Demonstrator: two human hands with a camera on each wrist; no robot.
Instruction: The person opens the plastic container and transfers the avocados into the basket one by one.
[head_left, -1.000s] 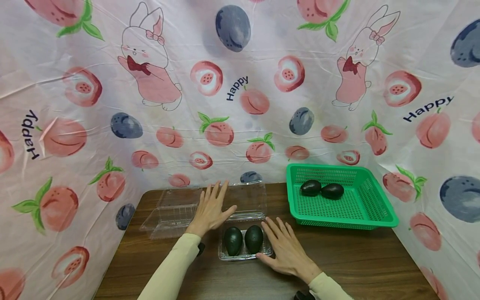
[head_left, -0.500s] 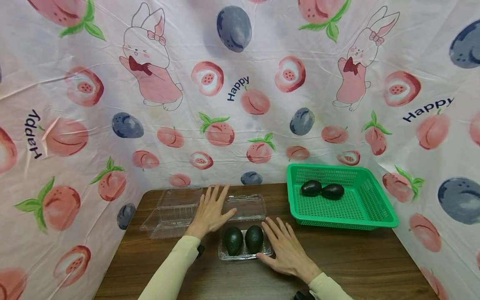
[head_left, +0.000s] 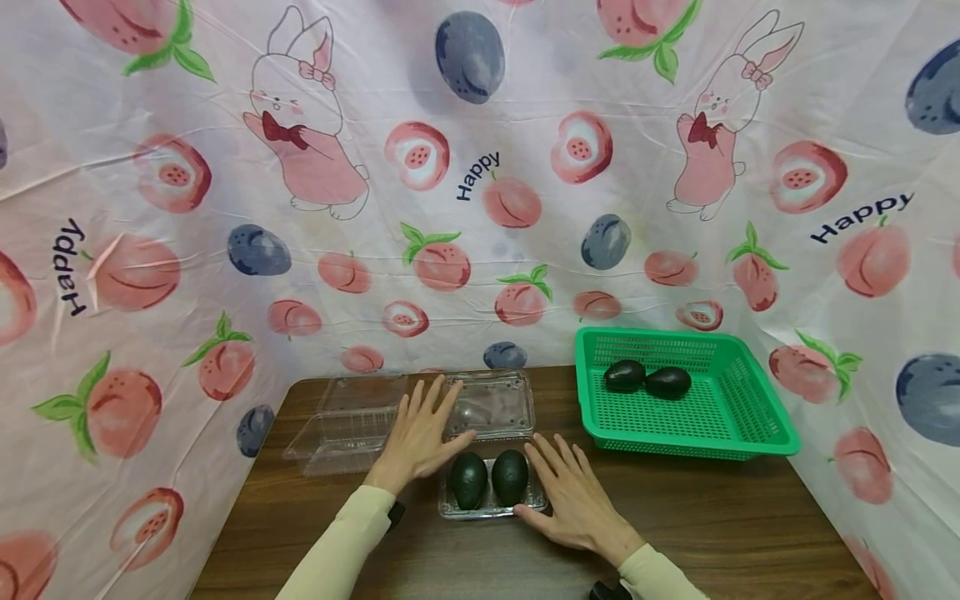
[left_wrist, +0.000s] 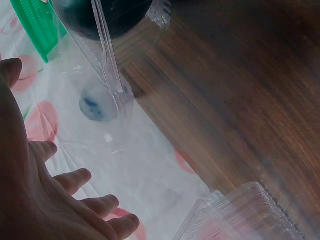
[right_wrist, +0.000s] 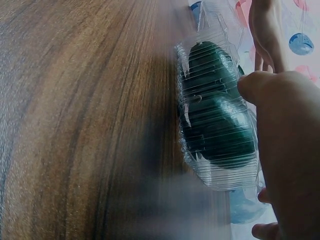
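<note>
In the head view I count four avocados point(head_left: 468, 481): two in a clear box point(head_left: 480, 514), two in one green basket point(head_left: 690, 451). Left hand point(head_left: 418, 429), by the lid point(head_left: 495, 408), and right hand point(head_left: 573, 500), beside the box, both have spread fingers. The left wrist view catches a second box point(left_wrist: 250, 215); only the right wrist view shows the first's ridged side.

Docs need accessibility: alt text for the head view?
Two avocados sit in an open clear box on a table, a person's left grip beside its lid and right grip at its right side, both splayed. Another clear box lies left; a green basket at right holds two more avocados, before a fruit-and-rabbit cloth.
</note>
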